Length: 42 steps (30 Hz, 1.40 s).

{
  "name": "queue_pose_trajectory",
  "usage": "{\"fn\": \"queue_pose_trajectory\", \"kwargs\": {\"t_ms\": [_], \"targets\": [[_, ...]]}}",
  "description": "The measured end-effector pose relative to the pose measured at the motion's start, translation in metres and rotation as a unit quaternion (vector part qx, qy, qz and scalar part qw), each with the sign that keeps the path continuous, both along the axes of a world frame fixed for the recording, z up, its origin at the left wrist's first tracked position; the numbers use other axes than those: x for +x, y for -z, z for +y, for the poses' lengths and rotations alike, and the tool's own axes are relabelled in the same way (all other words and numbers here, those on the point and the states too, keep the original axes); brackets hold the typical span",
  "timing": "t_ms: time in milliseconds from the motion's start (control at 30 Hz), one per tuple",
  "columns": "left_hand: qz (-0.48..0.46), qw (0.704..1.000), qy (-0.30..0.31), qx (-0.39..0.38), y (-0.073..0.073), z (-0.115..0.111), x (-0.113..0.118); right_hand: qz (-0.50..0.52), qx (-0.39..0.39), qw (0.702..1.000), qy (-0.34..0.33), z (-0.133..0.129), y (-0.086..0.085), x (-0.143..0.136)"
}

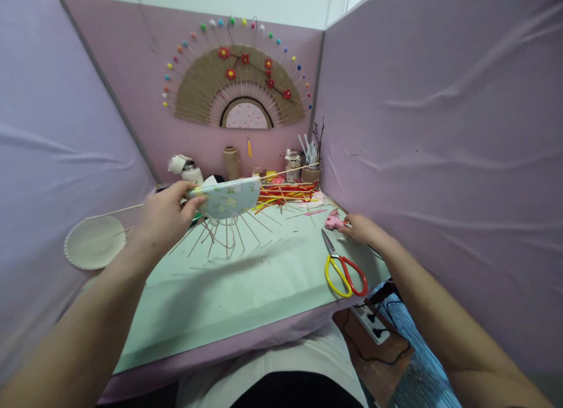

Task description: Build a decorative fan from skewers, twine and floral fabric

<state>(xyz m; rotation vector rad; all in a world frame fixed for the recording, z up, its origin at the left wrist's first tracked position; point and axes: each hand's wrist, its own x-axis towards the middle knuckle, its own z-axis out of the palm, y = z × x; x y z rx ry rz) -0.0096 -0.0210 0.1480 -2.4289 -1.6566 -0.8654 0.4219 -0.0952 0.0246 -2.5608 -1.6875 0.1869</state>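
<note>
The left hand (160, 220) has its grip pinched on the left end of a half-round patterned piece (231, 198), thumb in front, holding it above the desk (211, 314) towards the back. The piece's straight edge faces up and runs left to right, rising slightly away from the fingers, while its curved side hangs down. The right hand (365, 229) is at the right edge of the desk, its fingertips touching the right end of a pink glue gun (334, 220); whether that grip is closed around it, I cannot tell. The gun lies to the right of the patterned piece, well apart from it, and the right hand is the nearer one to it. Just on the near side of the gun are scissors (333, 252), blades pointing to the back and red and yellow handles towards the front right corner. Thin sticks (236, 232) spread out below the patterned piece; the piece covers where they meet, so I cannot tell whether they are joined to it. Behind, red and yellow strips (288, 192) lie heaped with more sticks, too tangled to separate. A white plate (94, 244) at the left edge is partly hidden by the left forearm. The right fingers hide part of the gun, and its nozzle is hard to make out.
</note>
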Motion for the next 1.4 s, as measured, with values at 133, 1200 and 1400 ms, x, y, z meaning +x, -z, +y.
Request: {"fn": "queue_pose_trajectory", "kwargs": {"t_ms": [133,1200,1400], "targets": [[-0.029,0.999,0.005,0.037,0.003,-0.001,0.003,-0.009,0.010,0.999,0.050,0.016,0.030,-0.005],[-0.054,0.981,0.031,0.185,0.055,-0.025,-0.005,0.432,0.290,0.847,-0.105,-0.087,-0.036,-0.074],[-0.036,0.979,0.038,0.199,0.057,-0.036,0.003,0.425,0.277,0.831,-0.227,-0.085,-0.050,-0.109]]}}
